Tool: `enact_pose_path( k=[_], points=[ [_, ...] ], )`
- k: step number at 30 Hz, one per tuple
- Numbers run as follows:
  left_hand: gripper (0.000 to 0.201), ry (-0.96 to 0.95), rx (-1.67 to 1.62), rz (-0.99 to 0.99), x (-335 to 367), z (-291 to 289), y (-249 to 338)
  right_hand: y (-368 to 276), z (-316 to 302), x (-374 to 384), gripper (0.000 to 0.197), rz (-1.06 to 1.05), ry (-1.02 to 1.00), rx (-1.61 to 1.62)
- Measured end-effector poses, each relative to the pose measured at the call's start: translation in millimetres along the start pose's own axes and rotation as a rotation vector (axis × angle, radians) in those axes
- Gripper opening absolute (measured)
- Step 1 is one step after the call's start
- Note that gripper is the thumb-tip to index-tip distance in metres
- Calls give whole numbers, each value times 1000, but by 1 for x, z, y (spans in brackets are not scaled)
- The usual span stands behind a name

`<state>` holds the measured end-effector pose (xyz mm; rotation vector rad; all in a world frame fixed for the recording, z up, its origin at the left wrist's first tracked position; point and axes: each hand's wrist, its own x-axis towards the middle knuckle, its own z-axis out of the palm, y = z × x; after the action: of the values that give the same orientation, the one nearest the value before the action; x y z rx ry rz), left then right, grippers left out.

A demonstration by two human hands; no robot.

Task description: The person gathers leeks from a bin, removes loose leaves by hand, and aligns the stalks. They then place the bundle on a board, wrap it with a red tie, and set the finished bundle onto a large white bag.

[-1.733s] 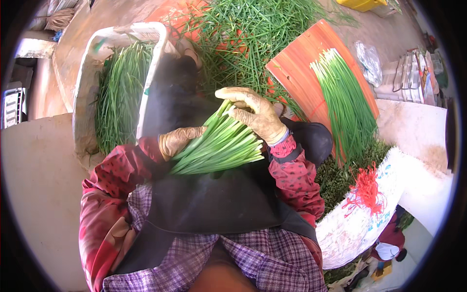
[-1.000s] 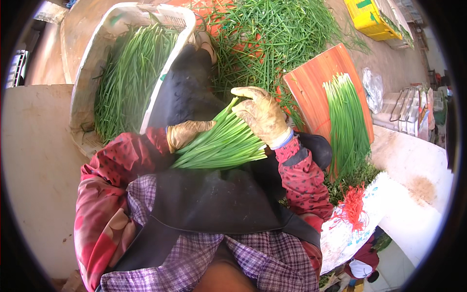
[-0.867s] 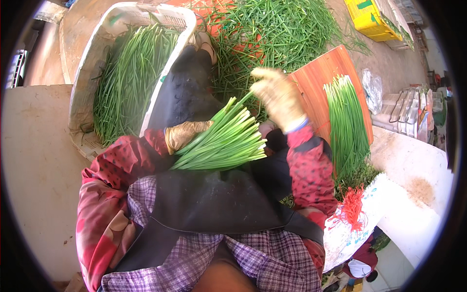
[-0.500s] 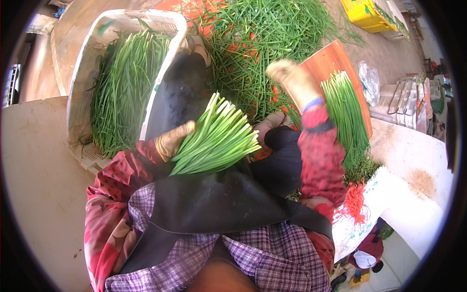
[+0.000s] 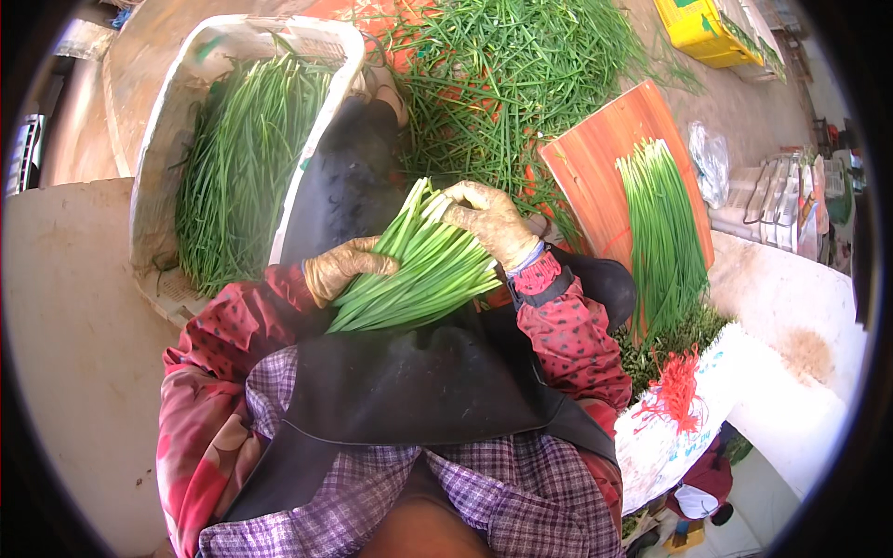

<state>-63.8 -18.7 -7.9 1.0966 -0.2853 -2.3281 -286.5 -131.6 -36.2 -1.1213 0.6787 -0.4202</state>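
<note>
A thick bunch of green chives lies across my lap over a black apron. My left hand, in a soiled tan glove, grips the bunch near its lower end. My right hand, gloved the same way, presses on the pale upper ends of the stalks. A loose heap of chives spreads over the ground in front of me.
A white crate packed with chives stands at the left. An orange board at the right carries a laid-out row of chives. Red ties lie on a white sack at lower right. A yellow crate sits far right.
My right hand left the bunch, reached out toward the heap and board, then came back onto the top of the bunch. The left hand kept its grip throughout.
</note>
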Motion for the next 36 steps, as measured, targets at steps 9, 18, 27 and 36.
enact_pose_path(
  k=[9, 18, 27, 36],
  points=[
    [41, 79, 37, -2, -1, -9, -6, -22, -16, 5, 16, 85, 3, -196],
    [40, 60, 9, -17, 0, -7, -6, -16, -5, -3, 21, 155, -5, -162],
    [37, 79, -20, -12, -1, -4, -4, -11, -1, -11, 22, -193, 185, -480],
    [42, 32, 28, 1, -3, -4, -7, -6, -45, 10, 11, -278, 248, -29]
  ],
)
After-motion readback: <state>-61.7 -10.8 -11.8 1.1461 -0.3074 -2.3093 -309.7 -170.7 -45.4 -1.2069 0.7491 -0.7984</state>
